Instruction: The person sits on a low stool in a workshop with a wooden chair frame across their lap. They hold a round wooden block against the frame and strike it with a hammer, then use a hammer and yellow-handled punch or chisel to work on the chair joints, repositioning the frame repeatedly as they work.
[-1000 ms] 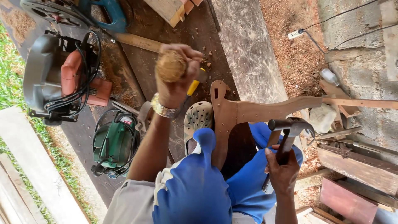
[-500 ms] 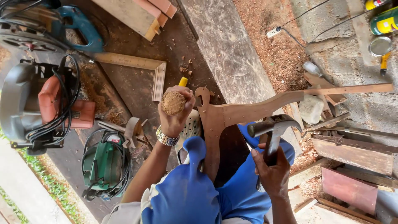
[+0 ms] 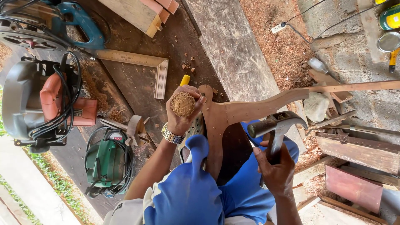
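Observation:
My left hand (image 3: 183, 109) is closed around a clump of sawdust (image 3: 183, 103) and a yellow-handled tool (image 3: 185, 79), right beside the top of a curved brown wooden leg (image 3: 233, 113). That leg rests across my lap and reaches out to the right. My right hand (image 3: 276, 168) grips the handle of a claw hammer (image 3: 276, 125), whose head hovers just below the leg's shaft. A metal watch sits on my left wrist. Blue trousers (image 3: 187, 196) fill the lower centre.
A dark workbench (image 3: 137, 87) carries a circular saw (image 3: 39, 104), a green power tool (image 3: 107, 162), a blue saw (image 3: 79, 25), a try square (image 3: 146, 66) and wood blocks (image 3: 143, 12). Sawdust covers the ground; timber scraps (image 3: 354, 150) and cans (image 3: 389, 25) lie right.
My left hand came down from over the bench with the sawdust clump and now sits against the top of the wooden leg. The hammer stays gripped, shifted slightly.

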